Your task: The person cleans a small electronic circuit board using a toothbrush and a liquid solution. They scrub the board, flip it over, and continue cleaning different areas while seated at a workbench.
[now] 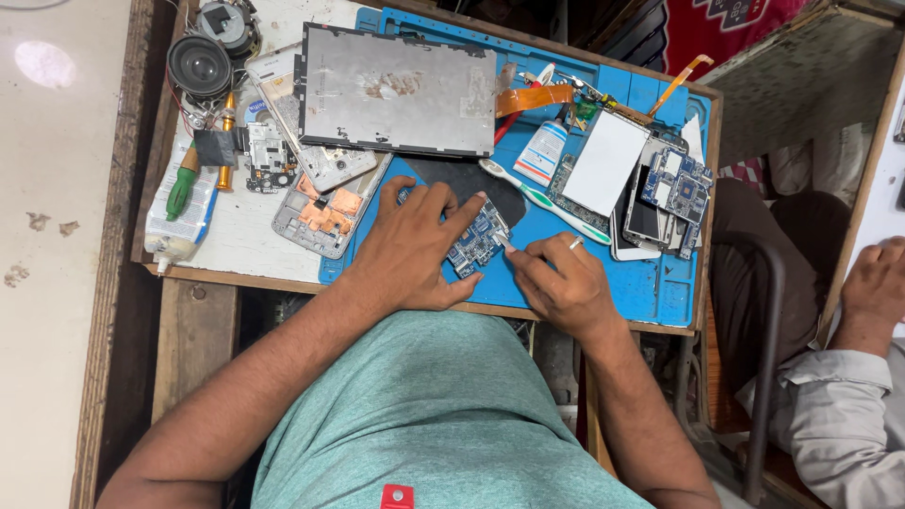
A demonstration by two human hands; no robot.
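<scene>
Containers here are few: a clear squeeze bottle (pixel 175 226) lies on its side at the left of the bench, a green-handled screwdriver (pixel 183 185) resting across it, and a small white tube with a blue label (pixel 543 151) lies on the blue work mat (pixel 650 283) farther right; what is inside either cannot be told.

Near the middle of the mat, close to its near edge, sits a small blue circuit board (pixel 479 240), partly over a black pad (pixel 476 181). The left hand (pixel 415 250) lies flat with fingers spread, its fingertips pressing on the board's left and far edges. The right hand (pixel 563 283) is closed narrowly, pinching a thin metal tool (pixel 506 245) whose tip meets the board's right edge.

Far of the hands lies a large grey tablet back panel (pixel 396 90); a white and green toothbrush (pixel 533 196) lies just right of the board. Further right are a white panel (pixel 608 160) and another blue board (pixel 677 184). A round black speaker (pixel 200 66) sits at the far left. Bare mat shows to the near right of the right hand. Another person's hand (pixel 875 278) rests at the right edge of the view, well apart.
</scene>
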